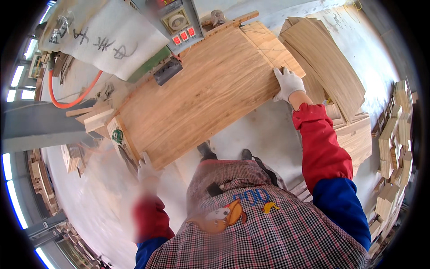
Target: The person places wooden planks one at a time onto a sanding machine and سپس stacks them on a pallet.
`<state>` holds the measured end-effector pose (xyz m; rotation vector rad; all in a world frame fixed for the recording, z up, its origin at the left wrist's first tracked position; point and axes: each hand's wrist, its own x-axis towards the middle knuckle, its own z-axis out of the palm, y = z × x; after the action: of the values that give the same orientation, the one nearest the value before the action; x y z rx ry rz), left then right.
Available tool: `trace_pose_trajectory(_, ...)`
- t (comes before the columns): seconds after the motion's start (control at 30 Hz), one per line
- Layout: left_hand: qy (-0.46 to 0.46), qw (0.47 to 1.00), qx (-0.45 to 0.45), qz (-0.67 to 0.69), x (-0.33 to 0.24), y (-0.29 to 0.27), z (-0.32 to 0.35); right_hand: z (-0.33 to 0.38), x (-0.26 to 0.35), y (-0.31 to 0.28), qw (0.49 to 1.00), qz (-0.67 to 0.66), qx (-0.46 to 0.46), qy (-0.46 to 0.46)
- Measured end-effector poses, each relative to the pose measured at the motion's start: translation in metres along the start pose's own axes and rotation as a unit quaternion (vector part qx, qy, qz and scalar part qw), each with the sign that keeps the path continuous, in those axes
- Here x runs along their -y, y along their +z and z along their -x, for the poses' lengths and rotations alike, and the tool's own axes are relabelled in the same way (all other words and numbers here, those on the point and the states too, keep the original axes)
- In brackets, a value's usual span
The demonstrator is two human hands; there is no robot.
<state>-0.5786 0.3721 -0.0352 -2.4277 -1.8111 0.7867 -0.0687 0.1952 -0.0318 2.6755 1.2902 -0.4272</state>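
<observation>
item: broad pale wooden panel (201, 94), lying flat on the machine table beneath a grey control box with red buttons (179, 22). white-gloved right hand (287, 84) clasps its far-right edge; white-gloved left hand (145, 168) grasps the near-left corner, steadying it. stacked thin boards (327, 67) lie right.

Control panel (179, 22) at top centre, grey, tilted; small display (167, 2) with red lit digits at its upper edge, partly cut off; round dial below; three red square buttons (184, 36) in a row beneath; white sheet (109, 36) with dark hand-painted marks draped at upper left; round green sticker (117, 136) on the wooden edge, lower left of the board.
</observation>
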Motion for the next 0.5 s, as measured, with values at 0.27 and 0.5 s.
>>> trace_pose_trajectory(0.27,0.046,0.998,-0.038,-0.021,0.012,0.021,-0.006,0.001,-0.002,0.0,1.0,0.005,-0.004,-0.002)
trace_pose_trajectory(0.5,0.021,0.999,-0.007,-0.027,0.001,0.012,-0.009,0.0,0.0,-0.001,1.0,0.016,0.011,0.01)
